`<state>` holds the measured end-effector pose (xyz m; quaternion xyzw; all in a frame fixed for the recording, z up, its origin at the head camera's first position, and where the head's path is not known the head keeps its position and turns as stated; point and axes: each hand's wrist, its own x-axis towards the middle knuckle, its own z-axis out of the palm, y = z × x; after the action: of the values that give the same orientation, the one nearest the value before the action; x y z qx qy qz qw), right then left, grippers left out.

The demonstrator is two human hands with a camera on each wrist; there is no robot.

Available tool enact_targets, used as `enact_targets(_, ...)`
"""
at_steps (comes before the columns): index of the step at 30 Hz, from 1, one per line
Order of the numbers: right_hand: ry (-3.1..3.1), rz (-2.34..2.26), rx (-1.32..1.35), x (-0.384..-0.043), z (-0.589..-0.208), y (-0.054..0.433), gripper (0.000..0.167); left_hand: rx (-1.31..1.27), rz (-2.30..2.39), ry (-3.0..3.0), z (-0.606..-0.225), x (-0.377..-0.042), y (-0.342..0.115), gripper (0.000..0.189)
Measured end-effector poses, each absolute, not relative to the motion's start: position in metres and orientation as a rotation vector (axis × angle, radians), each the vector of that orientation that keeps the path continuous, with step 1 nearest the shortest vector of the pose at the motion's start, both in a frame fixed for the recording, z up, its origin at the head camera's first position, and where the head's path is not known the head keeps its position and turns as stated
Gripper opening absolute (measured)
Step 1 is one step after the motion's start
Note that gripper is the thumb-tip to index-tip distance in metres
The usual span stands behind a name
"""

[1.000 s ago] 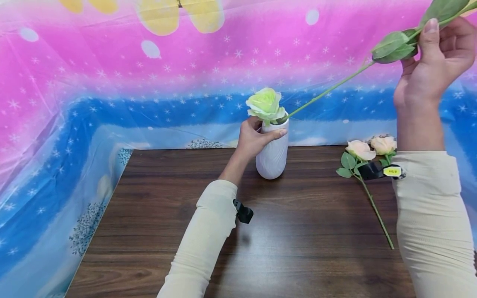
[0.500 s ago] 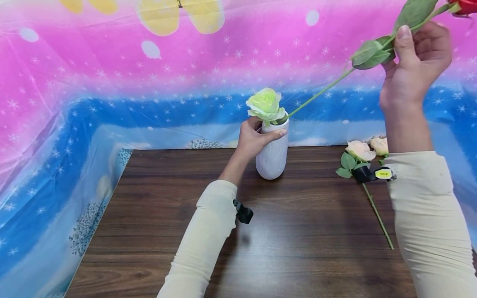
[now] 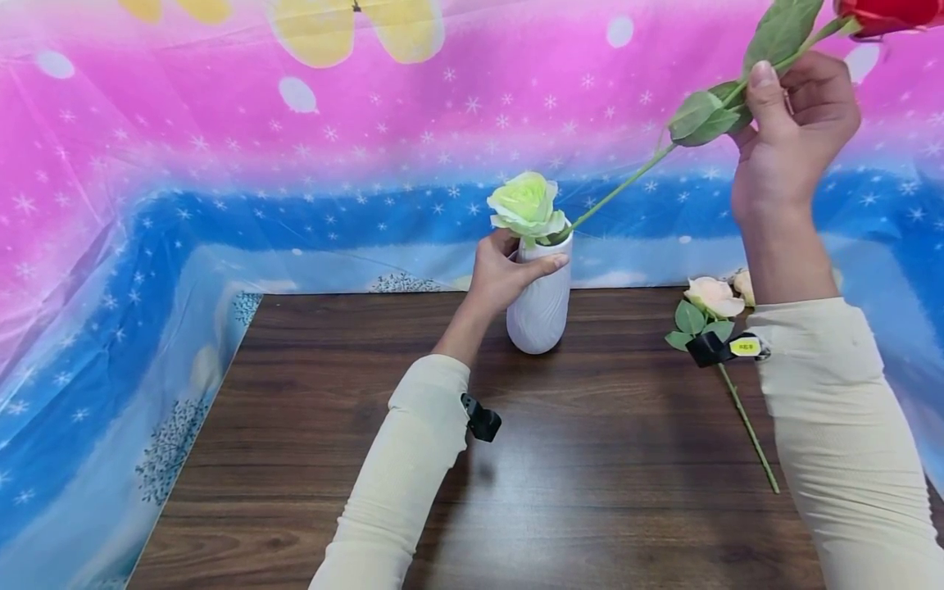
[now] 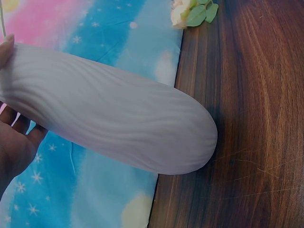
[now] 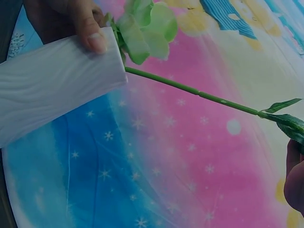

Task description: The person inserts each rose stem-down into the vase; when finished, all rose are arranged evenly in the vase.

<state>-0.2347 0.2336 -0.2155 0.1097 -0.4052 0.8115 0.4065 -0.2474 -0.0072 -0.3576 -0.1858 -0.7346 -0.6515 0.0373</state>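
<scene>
A white ridged vase stands on the table, and my left hand grips it near the rim, thumb across its front. From its mouth a pale green rose leans out over that hand. Up at the right, my right hand pinches the leafy stem of a red rose, whose bloom is cut by the frame's top edge. The stem slants down to the left, its lower end inside the vase mouth. In the right wrist view, this green stem enters beside the green petals.
Peach roses on a leafy stem lie on the dark wooden table, partly hidden by my right forearm. A printed pink and blue cloth hangs behind the table.
My right hand has moved left and slightly down with the red rose, its stem sinking farther into the vase. The red bloom has come into view. My left hand and the vase stay put.
</scene>
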Motion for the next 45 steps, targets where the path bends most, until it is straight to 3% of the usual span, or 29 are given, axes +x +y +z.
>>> enact_targets(45,-1.244,2.067,0.471,-0.241,-0.245,0.197,0.011,-0.556,-2.001,-2.251,-0.358,-0.248,-0.008,0.051)
